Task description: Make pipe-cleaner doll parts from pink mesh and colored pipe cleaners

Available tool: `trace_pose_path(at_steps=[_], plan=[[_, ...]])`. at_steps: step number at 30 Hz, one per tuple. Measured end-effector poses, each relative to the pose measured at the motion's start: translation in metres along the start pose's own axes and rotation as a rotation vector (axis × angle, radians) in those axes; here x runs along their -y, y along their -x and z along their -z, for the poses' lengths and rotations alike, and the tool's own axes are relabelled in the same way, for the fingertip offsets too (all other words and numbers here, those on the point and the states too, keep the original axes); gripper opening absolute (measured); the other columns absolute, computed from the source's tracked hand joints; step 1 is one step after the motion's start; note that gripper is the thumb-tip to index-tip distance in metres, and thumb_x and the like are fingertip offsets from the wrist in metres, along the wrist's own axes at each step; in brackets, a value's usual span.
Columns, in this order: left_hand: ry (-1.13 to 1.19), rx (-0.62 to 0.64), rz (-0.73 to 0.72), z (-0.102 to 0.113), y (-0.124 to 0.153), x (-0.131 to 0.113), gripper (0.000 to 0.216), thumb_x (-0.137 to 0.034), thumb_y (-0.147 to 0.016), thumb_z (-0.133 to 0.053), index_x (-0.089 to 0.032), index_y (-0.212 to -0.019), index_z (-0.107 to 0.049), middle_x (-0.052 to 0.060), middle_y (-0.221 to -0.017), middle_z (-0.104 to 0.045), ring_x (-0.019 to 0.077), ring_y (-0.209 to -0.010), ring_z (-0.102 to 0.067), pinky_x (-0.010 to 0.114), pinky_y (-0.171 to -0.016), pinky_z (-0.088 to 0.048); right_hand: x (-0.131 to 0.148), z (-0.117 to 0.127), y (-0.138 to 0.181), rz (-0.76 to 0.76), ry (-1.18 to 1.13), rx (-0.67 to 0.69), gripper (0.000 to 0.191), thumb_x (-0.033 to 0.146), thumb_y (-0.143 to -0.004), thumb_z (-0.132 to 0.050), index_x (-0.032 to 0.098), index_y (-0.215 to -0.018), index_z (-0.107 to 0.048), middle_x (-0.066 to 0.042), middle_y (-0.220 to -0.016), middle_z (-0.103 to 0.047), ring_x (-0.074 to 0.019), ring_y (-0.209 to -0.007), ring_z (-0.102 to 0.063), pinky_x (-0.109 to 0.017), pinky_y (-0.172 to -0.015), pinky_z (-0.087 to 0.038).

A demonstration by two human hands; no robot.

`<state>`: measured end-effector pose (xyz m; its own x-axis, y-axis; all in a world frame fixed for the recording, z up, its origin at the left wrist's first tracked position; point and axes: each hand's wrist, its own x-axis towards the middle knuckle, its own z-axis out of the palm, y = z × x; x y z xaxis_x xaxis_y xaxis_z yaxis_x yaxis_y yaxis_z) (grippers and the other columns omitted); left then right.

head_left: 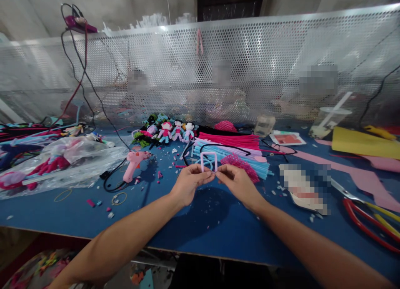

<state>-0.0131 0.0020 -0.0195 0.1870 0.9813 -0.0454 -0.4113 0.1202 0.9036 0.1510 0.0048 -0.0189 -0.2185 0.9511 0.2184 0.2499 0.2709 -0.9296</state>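
Observation:
A pale lilac pipe cleaner (208, 154), bent into a squarish loop, stands upright between my hands above the table. Its lower ends are pinched in the fingertips of my left hand (191, 181) on one side and my right hand (235, 181) on the other. Both hands are closed, their fingertips almost meeting. Just behind them lie bundles of pipe cleaners: pink ones (229, 141), light blue ones (261, 169) and lilac ones between. A magenta mesh piece (240, 166) rests on the bundle near my right hand.
A pink glue gun (134, 164) with its cord is on the left. Small dolls (177, 131) stand behind. Plastic bags (93, 164) lie far left. Scissors (368, 214), a plastic cup (328, 120) and yellow sheet (365, 143) are right. A perforated metal screen (175, 72) runs across the back.

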Motion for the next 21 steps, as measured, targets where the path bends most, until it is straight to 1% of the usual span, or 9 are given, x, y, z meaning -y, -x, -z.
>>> trace_pose_path(at_steps=[5,8,11,14,16,17,18,20,21], plan=[[-0.180,0.018,0.055,0.001,0.000,0.000,0.029,-0.015,-0.061,-0.075,-0.013,-0.086,-0.060,0.002,-0.073,-0.063,0.0123,-0.068,-0.062,0.027,-0.070,-0.048,-0.004,0.001,-0.002,-0.038,0.010,-0.017,0.019,0.035,-0.079,-0.056,0.017,-0.082,-0.060,-0.001,-0.071,-0.062,-0.0159,-0.064,-0.059,-0.030,-0.064,-0.045],[-0.317,0.017,0.015,0.001,0.001,0.002,0.041,-0.010,-0.058,-0.074,-0.016,-0.095,-0.056,0.002,-0.080,-0.062,0.0111,-0.069,-0.058,0.024,-0.066,-0.045,-0.006,0.002,-0.003,-0.062,0.021,-0.035,0.020,0.035,-0.080,-0.055,0.016,-0.081,-0.061,-0.001,-0.066,-0.061,-0.0159,-0.062,-0.058,-0.029,-0.062,-0.043],[-0.420,-0.038,-0.050,0.001,-0.001,0.005,0.036,-0.013,-0.060,-0.071,-0.018,-0.091,-0.052,0.000,-0.081,-0.057,0.0103,-0.066,-0.055,0.024,-0.060,-0.042,-0.009,0.002,-0.004,-0.083,0.001,-0.057,0.021,0.035,-0.079,-0.055,0.016,-0.083,-0.062,0.000,-0.063,-0.060,-0.0160,-0.061,-0.057,-0.028,-0.060,-0.042],[-0.510,-0.108,-0.135,0.002,-0.002,0.003,0.025,-0.016,-0.065,-0.067,-0.019,-0.081,-0.048,-0.004,-0.071,-0.050,0.0091,-0.058,-0.047,0.022,-0.054,-0.036,-0.013,0.004,-0.005,-0.092,0.008,-0.054,0.020,0.035,-0.078,-0.055,0.016,-0.083,-0.061,0.000,-0.061,-0.059,-0.0162,-0.060,-0.057,-0.028,-0.059,-0.041],[-0.644,-0.133,-0.215,0.002,0.003,-0.005,0.019,-0.016,-0.066,-0.065,-0.020,-0.075,-0.048,-0.005,-0.065,-0.047,0.0091,-0.056,-0.043,0.022,-0.053,-0.032,-0.014,0.005,-0.005,-0.124,0.024,-0.032,0.019,0.035,-0.078,-0.056,0.017,-0.082,-0.060,0.000,-0.059,-0.059,-0.0156,-0.056,-0.055,-0.028,-0.056,-0.040],[-0.739,-0.097,-0.243,0.002,0.007,-0.010,0.016,-0.017,-0.067,-0.065,-0.019,-0.072,-0.050,-0.004,-0.062,-0.047,0.0097,-0.056,-0.042,0.022,-0.053,-0.030,-0.015,0.006,-0.005,-0.146,0.027,-0.019,0.017,0.034,-0.078,-0.056,0.017,-0.081,-0.060,0.000,-0.058,-0.059,-0.0150,-0.054,-0.054,-0.027,-0.054,-0.040],[-0.849,-0.024,-0.257,0.003,0.014,-0.016,0.013,-0.019,-0.067,-0.065,-0.019,-0.069,-0.052,-0.004,-0.061,-0.048,0.0105,-0.056,-0.042,0.023,-0.053,-0.029,-0.015,0.006,-0.005,-0.168,0.025,-0.006,0.016,0.034,-0.078,-0.056,0.017,-0.080,-0.059,0.000,-0.056,-0.058,-0.0143,-0.053,-0.053,-0.026,-0.053,-0.039],[-1.076,0.179,-0.241,0.004,0.030,-0.026,0.008,-0.024,-0.070,-0.065,-0.020,-0.066,-0.058,-0.002,-0.058,-0.053,0.0121,-0.055,-0.045,0.024,-0.052,-0.028,-0.013,0.006,-0.004,-0.202,0.006,0.019,0.015,0.032,-0.078,-0.056,0.018,-0.077,-0.059,0.001,-0.054,-0.057,-0.0127,-0.049,-0.051,-0.025,-0.051,-0.038],[-1.163,0.223,-0.225,0.005,0.040,-0.030,0.009,-0.026,-0.070,-0.066,-0.020,-0.066,-0.061,-0.001,-0.058,-0.056,0.0127,-0.053,-0.046,0.025,-0.052,-0.026,-0.012,0.005,-0.003,-0.211,-0.009,0.030,0.015,0.032,-0.077,-0.056,0.018,-0.075,-0.058,0.001,-0.053,-0.057,-0.0120,-0.048,-0.050,-0.025,-0.051,-0.038]])
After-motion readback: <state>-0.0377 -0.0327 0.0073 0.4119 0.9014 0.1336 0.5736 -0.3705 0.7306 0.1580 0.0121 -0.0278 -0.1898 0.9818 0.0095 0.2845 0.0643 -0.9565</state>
